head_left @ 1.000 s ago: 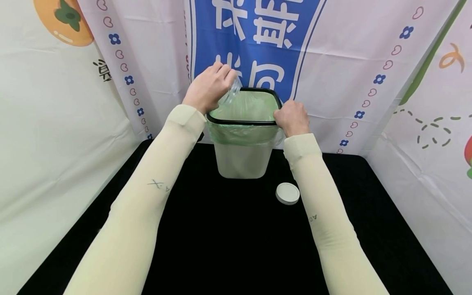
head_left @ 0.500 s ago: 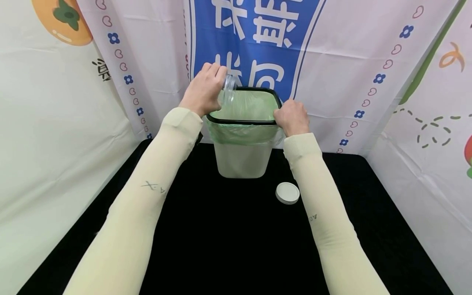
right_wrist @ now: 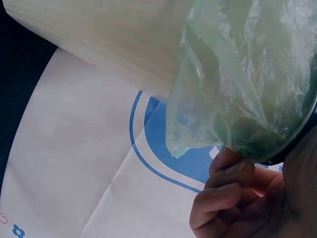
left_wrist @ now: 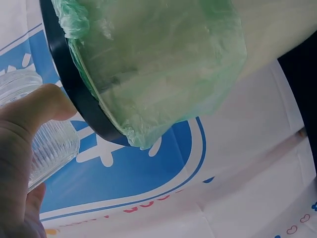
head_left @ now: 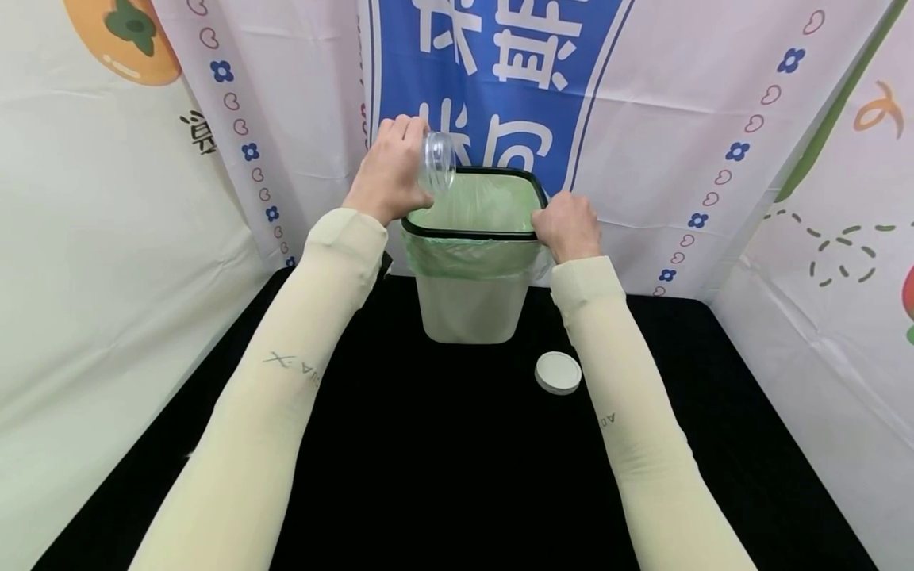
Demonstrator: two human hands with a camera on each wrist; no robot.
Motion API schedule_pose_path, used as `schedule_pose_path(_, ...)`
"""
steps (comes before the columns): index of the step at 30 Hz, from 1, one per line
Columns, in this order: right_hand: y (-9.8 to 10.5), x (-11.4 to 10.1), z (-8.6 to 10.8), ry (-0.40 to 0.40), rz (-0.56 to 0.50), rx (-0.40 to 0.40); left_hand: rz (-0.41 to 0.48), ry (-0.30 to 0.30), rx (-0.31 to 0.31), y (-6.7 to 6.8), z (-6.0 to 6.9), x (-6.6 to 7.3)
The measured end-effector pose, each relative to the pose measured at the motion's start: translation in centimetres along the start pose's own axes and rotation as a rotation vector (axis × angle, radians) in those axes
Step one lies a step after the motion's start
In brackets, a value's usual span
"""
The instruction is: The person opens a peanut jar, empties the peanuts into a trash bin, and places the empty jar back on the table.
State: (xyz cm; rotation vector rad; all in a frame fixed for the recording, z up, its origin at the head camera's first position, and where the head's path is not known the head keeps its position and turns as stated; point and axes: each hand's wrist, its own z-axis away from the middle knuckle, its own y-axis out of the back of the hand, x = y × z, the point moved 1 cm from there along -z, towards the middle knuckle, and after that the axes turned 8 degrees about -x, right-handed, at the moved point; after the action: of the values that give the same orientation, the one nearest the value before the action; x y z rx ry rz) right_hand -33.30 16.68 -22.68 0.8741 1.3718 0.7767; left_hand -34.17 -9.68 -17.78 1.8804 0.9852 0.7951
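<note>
In the head view a bin (head_left: 467,309) stands on the black table, its black rim (head_left: 471,235) lined with a thin green plastic bag (head_left: 471,260). My left hand (head_left: 391,168) grips a clear jar (head_left: 439,162) on its side, with the open end turned right over the bin's left rim. The ribbed wall of the jar shows in the left wrist view, beside the thumb (left_wrist: 42,106). My right hand (head_left: 569,228) holds the rim at the bin's right corner; its curled fingers (right_wrist: 218,201) appear under the bag in the right wrist view. The bin's bottom inside is hidden.
A round white lid (head_left: 558,373) lies on the black tabletop (head_left: 443,460), next to the right forearm. Close behind the bin hangs a printed cloth (head_left: 664,135). White cloth walls (head_left: 107,277) rise at both sides.
My left hand has moved left and a little up, turning the jar from a downward tilt to nearly level. My right hand has stayed on the rim.
</note>
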Motion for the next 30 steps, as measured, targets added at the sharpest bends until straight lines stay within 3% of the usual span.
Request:
schedule_pose_path(10,0.1,0.0,0.1,-0.004,-0.001,-0.014,0.076,0.055,-0.004,-0.2,0.5,-0.4)
schedule_pose_path(30,0.0,0.1,0.0,0.008,0.0,0.0,0.29,0.177,0.101,-0.1,2.1,-0.3)
